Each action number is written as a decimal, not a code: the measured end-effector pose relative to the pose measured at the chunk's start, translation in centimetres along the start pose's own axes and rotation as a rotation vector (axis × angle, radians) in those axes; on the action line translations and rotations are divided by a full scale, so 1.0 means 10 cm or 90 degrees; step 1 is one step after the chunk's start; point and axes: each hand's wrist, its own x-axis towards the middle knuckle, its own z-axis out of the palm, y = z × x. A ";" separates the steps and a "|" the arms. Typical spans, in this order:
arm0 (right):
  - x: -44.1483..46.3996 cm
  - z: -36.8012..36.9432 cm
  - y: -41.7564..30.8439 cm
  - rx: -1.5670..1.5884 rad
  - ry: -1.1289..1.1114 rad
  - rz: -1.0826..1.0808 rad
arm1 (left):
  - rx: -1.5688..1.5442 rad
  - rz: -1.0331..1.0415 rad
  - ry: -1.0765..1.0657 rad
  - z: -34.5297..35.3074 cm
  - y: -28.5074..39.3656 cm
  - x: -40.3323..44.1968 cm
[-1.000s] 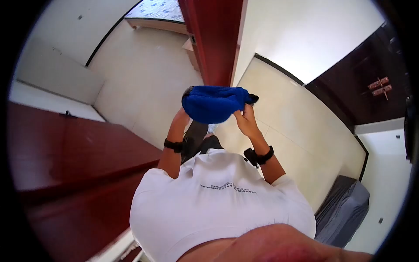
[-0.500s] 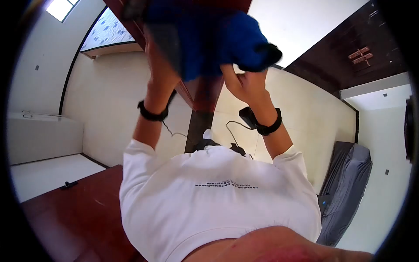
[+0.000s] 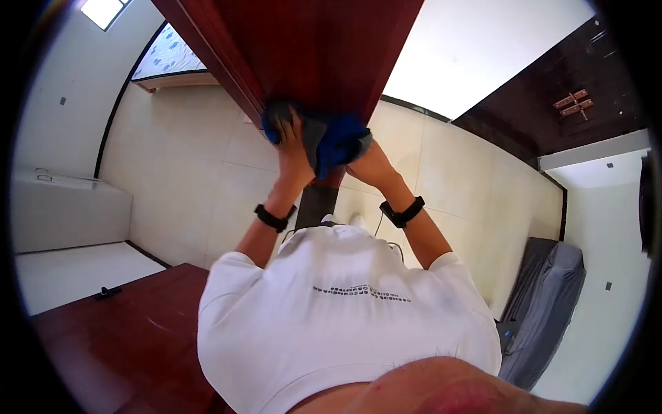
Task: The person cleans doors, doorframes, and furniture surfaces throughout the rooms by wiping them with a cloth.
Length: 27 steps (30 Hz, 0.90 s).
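Note:
A bunched blue and grey cloth point(image 3: 336, 138) lies against the lower part of a dark red wooden panel point(image 3: 317, 55). My left hand point(image 3: 293, 155) is closed on the cloth's left side, its fingers over the grey part. On the other side, my right hand point(image 3: 374, 167) grips the cloth from below; its fingers are mostly hidden behind the fabric. Both wrists wear black bands, the left band point(image 3: 274, 219) and the right band point(image 3: 403, 212).
A patterned bed point(image 3: 172, 55) stands at the far left, with a white cabinet point(image 3: 72, 210) below it in view. Dark double doors point(image 3: 552, 90) are at upper right. A grey covered object point(image 3: 545, 303) stands lower right. Another dark red wooden surface point(image 3: 124, 345) fills the lower left.
Both hands have come down and closer to my body with the cloth. It hung higher and nearer the camera before; now it is bunched smaller against the wooden panel.

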 end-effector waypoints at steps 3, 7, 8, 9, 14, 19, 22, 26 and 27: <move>-0.20 0.52 0.25 0.091 0.021 0.025 | -0.548 -0.147 -0.199 0.71 -0.32 -0.15; -0.16 0.40 0.13 0.172 0.169 0.023 | -0.462 -0.042 -0.336 -0.26 -0.06 0.15; -0.05 0.06 -0.03 0.172 0.210 0.011 | -0.434 -0.012 -0.329 -0.52 -0.02 0.27; 0.06 -0.25 -0.15 0.168 0.254 -0.005 | -0.410 0.008 -0.307 -0.79 0.02 0.40; 0.50 -1.40 -0.21 0.002 0.301 -0.030 | -0.350 0.055 -0.081 -1.38 -0.22 1.18; 0.84 -1.76 -0.37 0.300 0.276 0.170 | -0.331 0.056 -0.002 -1.27 -0.55 1.29; 0.81 -1.56 -0.38 0.313 0.300 0.247 | -0.342 0.064 -0.095 -0.86 -0.53 1.05; 0.70 -1.06 -0.32 0.247 0.298 0.290 | -0.352 0.085 -0.296 -0.33 -0.52 0.63; 0.64 -0.88 -0.28 0.232 0.273 0.326 | -0.360 0.088 -0.343 -0.27 -0.52 0.49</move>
